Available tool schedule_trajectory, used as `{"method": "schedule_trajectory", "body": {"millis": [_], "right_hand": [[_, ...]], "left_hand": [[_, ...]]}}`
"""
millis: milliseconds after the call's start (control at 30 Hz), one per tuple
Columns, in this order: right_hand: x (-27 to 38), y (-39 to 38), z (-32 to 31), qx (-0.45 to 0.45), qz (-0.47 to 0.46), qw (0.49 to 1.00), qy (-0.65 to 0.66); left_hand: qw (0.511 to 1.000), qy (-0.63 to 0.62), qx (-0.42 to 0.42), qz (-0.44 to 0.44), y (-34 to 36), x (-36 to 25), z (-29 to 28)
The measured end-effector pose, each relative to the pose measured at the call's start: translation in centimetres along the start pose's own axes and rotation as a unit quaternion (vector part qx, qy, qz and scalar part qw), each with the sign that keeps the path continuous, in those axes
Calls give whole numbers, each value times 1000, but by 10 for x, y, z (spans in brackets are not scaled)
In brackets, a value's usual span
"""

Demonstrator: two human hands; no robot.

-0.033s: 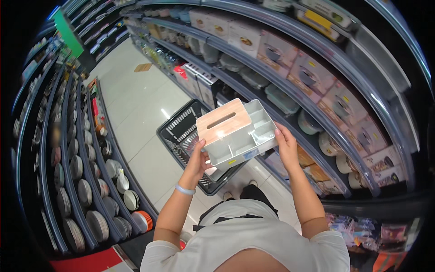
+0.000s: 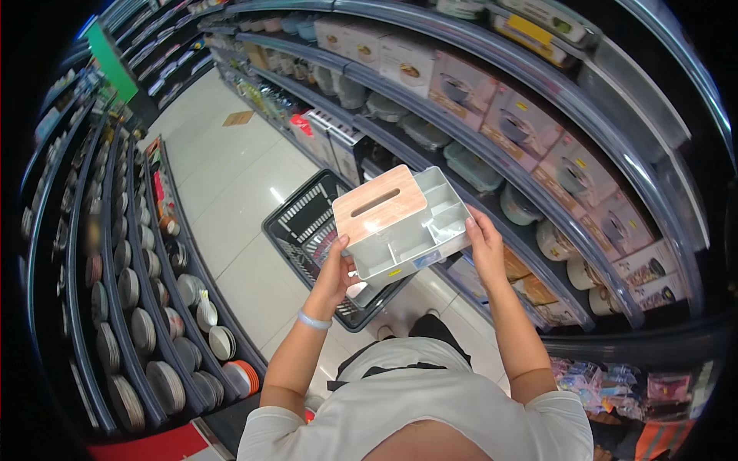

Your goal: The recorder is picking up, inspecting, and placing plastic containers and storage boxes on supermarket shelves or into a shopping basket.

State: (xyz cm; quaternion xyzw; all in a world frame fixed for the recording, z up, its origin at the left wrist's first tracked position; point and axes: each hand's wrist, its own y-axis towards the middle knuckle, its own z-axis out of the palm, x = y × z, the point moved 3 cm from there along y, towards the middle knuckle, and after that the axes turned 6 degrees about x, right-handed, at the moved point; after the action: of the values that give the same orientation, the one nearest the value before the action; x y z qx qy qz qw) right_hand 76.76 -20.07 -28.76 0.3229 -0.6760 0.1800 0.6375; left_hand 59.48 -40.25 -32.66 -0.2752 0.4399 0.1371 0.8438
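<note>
Between my two hands is a light grey tissue box organizer [image 2: 407,247], tilted, with a slotted wood-grain lid [image 2: 379,203] on one part and several open compartments beside it. My left hand [image 2: 334,269] grips its near left corner, thumb on the rim and fingers partly hidden underneath. Around the right end close the fingers of my right hand [image 2: 484,242], the thumb along its side. A small yellow sticker and a label mark the front face. Below the organizer, a black shopping basket [image 2: 288,215] with slotted walls is partly covered by it; something reddish shows inside.
Shelves on the right hold boxed cookware [image 2: 516,123], lidded containers [image 2: 470,165] and white canisters [image 2: 552,240]. Racks of stacked plates [image 2: 142,330] and spoons [image 2: 206,313] line the left. A brown cardboard piece [image 2: 238,118] lies on the tiled floor [image 2: 231,192] farther along the aisle.
The surroundings have shifted very slightly in view. My hands keep the same hold on the organizer, which has hardly moved.
</note>
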Motion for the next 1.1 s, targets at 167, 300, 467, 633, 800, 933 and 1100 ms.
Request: {"method": "schedule_trajectory", "body": {"millis": [167,300,467,633,800,933,1100], "right_hand": [[26,-30,-40,-65,32,994,79],[44,-53,-80,-101,68,984,127],[77,-81,-141,-171,46,970,168],[86,-111,-201,-171,41,959,221],[98,-147,-255,-202,13,953,225],[116,-180,-289,-231,-46,943,237],[159,-228,-348,-328,-176,895,246]], "left_hand": [[997,42,64,-3,11,1,44],[987,92,129,9,14,-2,90],[970,31,237,54,15,-3,149],[962,14,261,82,5,2,218],[957,-17,278,78,-9,26,276],[923,66,318,207,-38,22,319],[830,147,418,339,-84,15,432]]}}
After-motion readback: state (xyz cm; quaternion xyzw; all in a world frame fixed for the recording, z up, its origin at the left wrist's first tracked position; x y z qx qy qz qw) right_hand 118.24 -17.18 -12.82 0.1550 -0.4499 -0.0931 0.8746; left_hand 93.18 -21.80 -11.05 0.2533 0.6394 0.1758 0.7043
